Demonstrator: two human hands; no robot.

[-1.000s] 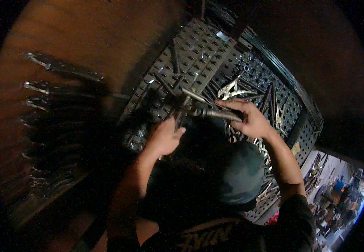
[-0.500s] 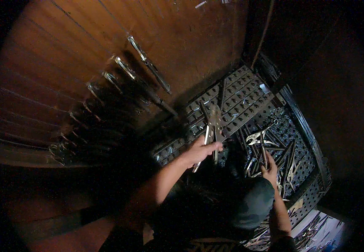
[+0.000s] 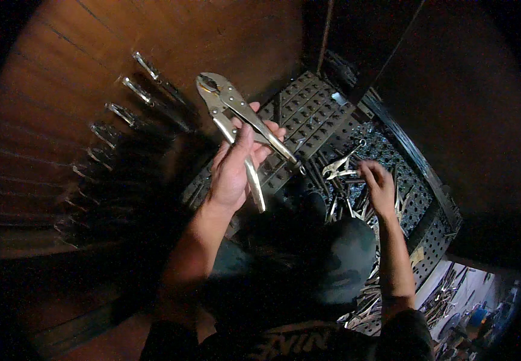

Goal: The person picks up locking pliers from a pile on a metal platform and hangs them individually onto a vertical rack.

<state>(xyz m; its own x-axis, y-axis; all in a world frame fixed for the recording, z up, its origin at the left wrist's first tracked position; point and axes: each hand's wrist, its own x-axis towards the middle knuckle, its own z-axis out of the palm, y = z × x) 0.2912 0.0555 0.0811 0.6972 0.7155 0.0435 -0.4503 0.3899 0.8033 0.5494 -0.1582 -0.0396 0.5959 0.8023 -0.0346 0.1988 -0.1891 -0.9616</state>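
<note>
A pair of metal locking pliers (image 3: pixel 231 99) lies across my left hand (image 3: pixel 234 159), its jaws pointing to the upper left. My left thumb presses over one handle, and the fingers wrap behind the tool. My right hand (image 3: pixel 378 183) hovers low over a perforated metal bench, fingers bent and somewhat apart, with nothing plainly held. Just left of its fingertips is a smaller pair of locking pliers (image 3: pixel 336 168) on the bench. More loose metal tools (image 3: pixel 357 207) are heaped beneath the right hand, partly covered by it.
A slotted metal panel (image 3: pixel 308 105) forms the bench's far left part, and the perforated bench top (image 3: pixel 435 237) runs to the right. Several pliers (image 3: pixel 137 90) hang in a row on lines at the left. A pile of metal parts (image 3: pixel 444 295) is at the lower right.
My left hand has lifted the locking pliers up and to the left and turned them. The right hand has moved farther out and let go of a dark handle. The view has shifted too.
</note>
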